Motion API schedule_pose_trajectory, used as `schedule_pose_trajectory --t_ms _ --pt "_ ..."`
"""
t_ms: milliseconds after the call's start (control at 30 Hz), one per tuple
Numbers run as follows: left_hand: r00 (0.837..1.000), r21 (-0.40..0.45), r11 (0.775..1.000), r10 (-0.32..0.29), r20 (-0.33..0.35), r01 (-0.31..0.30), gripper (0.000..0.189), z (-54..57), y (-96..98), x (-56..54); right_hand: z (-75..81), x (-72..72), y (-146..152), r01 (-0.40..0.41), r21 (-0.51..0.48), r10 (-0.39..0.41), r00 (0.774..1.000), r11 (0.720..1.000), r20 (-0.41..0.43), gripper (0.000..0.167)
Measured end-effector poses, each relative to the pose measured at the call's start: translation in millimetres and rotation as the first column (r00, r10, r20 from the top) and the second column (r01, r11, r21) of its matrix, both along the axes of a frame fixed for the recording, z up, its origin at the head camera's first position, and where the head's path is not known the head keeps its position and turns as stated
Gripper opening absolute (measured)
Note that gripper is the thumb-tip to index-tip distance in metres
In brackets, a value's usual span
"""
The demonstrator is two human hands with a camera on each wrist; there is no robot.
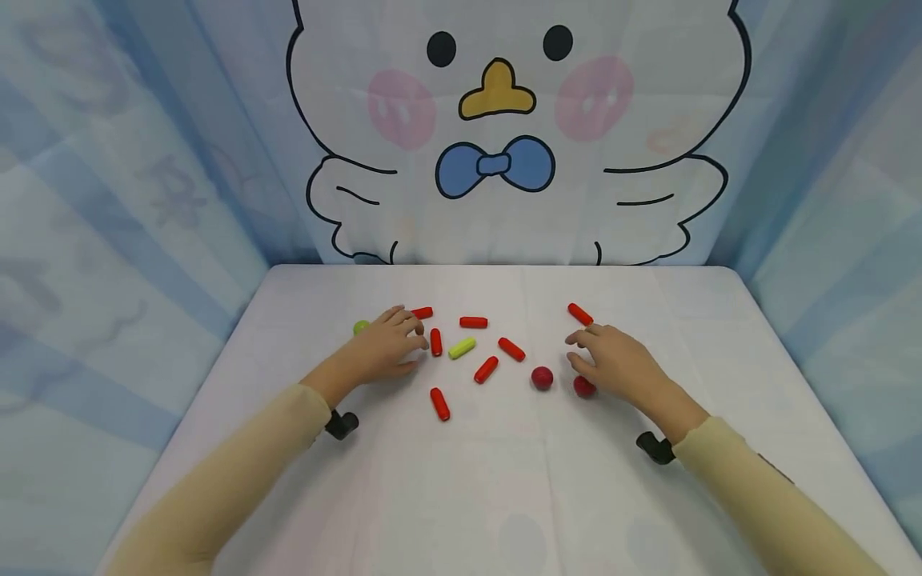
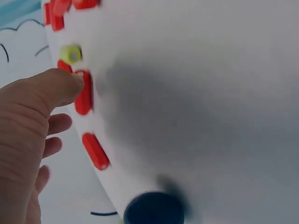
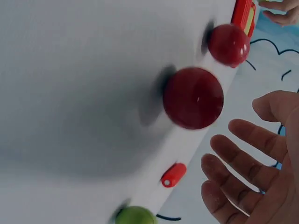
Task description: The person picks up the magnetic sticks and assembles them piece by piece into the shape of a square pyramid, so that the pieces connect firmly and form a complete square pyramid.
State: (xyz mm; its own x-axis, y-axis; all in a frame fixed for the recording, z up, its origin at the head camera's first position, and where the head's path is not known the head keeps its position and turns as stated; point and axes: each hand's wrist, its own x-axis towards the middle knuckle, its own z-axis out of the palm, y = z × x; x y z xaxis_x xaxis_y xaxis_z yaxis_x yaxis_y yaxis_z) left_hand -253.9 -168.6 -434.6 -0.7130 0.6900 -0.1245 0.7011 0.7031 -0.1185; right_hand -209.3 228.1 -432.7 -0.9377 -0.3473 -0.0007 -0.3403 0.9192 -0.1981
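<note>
My left hand (image 1: 385, 344) hovers at the left of a scatter of short red rods, its fingers loosely bent and holding nothing. Just beyond its fingertips lies one red rod (image 1: 435, 342); another red rod (image 1: 422, 313) shows past the fingers. A green ball (image 1: 361, 326) is partly hidden behind this hand. On the other side, my right hand (image 1: 612, 360) is held over the table with fingers spread and nothing between them. Below its thumb sits a dark red ball (image 1: 584, 387), with a second red ball (image 1: 543, 378) to the left. A red rod (image 1: 579, 314) lies past its fingertips.
Between the hands lie a yellow-green rod (image 1: 462, 348) and several red rods, one nearer the front (image 1: 439, 404). A dark blue round thing (image 2: 154, 208) shows in the left wrist view, a green ball (image 3: 135, 215) in the right. Curtains (image 1: 144, 200) surround the white table (image 1: 490, 496).
</note>
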Motion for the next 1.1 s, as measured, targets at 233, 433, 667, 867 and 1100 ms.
schedule_pose_trajectory --t_ms 233,433,667,867,1100 --pt "0.987 -0.006 1.000 -0.030 0.159 0.031 0.039 -2.6 15.3 23.9 -7.2 14.9 -22.4 -0.090 0.011 0.091 0.995 0.996 -0.043 0.034" --pt "0.969 0.017 0.998 -0.058 0.241 0.055 0.039 -2.8 27.6 40.3 -7.6 21.3 -37.4 -0.110 -0.010 0.110 0.994 0.994 -0.008 0.036" --pt "0.966 0.069 0.996 -0.079 0.245 0.064 0.034 -3.1 34.0 52.1 -11.1 25.6 -49.8 -0.075 -0.066 0.080 0.994 0.995 0.075 0.034" --pt "0.958 0.091 0.995 -0.058 0.281 0.034 0.030 -8.6 36.6 56.8 -14.8 37.4 -57.6 0.008 -0.159 0.019 0.985 0.987 0.172 0.033" --pt "0.948 0.123 0.992 -0.036 0.315 -0.003 0.028 -11.7 38.1 57.9 -20.0 49.7 -63.5 0.095 -0.242 -0.037 0.972 0.966 0.232 0.035"
